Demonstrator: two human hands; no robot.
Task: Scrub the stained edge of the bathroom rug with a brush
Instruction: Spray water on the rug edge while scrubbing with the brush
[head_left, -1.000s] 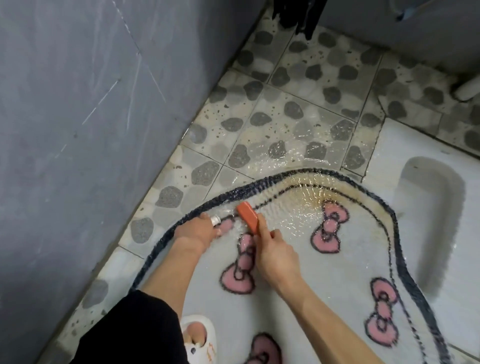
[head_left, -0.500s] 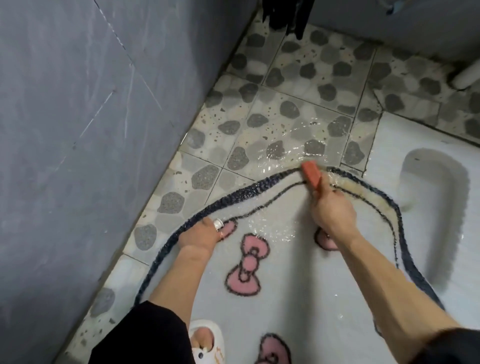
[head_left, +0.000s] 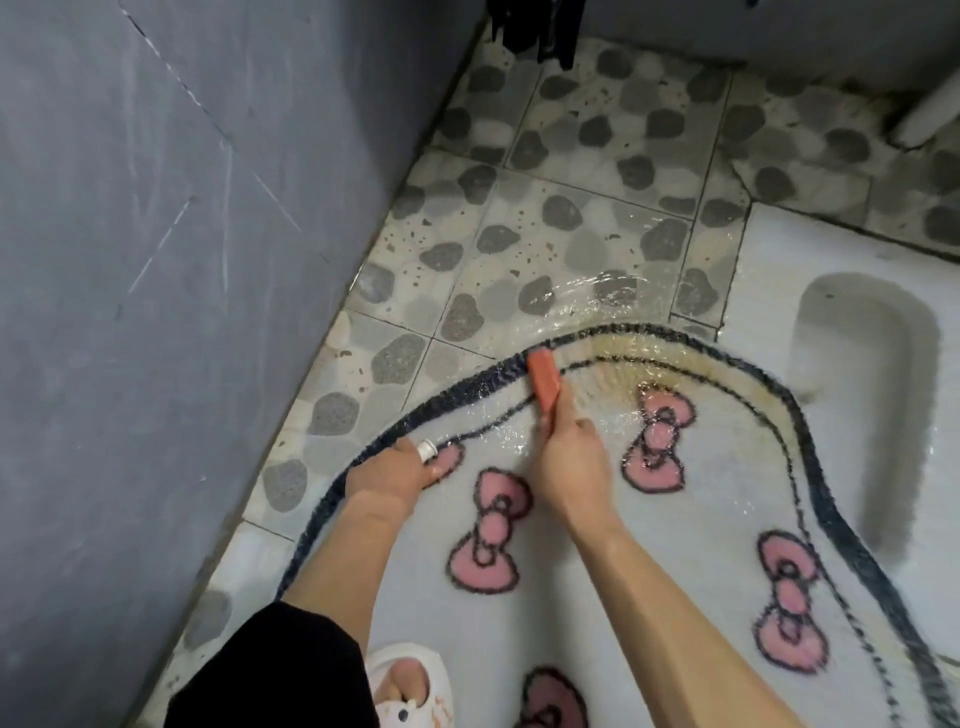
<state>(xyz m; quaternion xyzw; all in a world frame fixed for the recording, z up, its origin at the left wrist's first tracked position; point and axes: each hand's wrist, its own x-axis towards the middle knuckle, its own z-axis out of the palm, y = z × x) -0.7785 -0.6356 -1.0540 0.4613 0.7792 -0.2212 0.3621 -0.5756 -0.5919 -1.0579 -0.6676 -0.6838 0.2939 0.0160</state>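
A white rug (head_left: 597, 587) with pink bows and a dark blue border lies wet on the floor. Its far edge carries a yellow-brown stain (head_left: 675, 364). My right hand (head_left: 569, 462) grips an orange brush (head_left: 544, 379), whose head sits on the rug's border at the left end of the stain. My left hand (head_left: 402, 470), with a ring on one finger, presses down on the rug's left edge; its fingers curl over the border.
A grey wall (head_left: 182, 260) runs close along the left. Wet pebble-pattern tiles (head_left: 571, 218) lie beyond the rug. A white squat toilet pan (head_left: 872, 364) is at the right. My foot in a white slipper (head_left: 410, 686) stands on the rug's near part.
The brush swept from the rug's left inner area out to the far stained edge, then came back left and nearer along the border. My left hand has stayed on the left edge.
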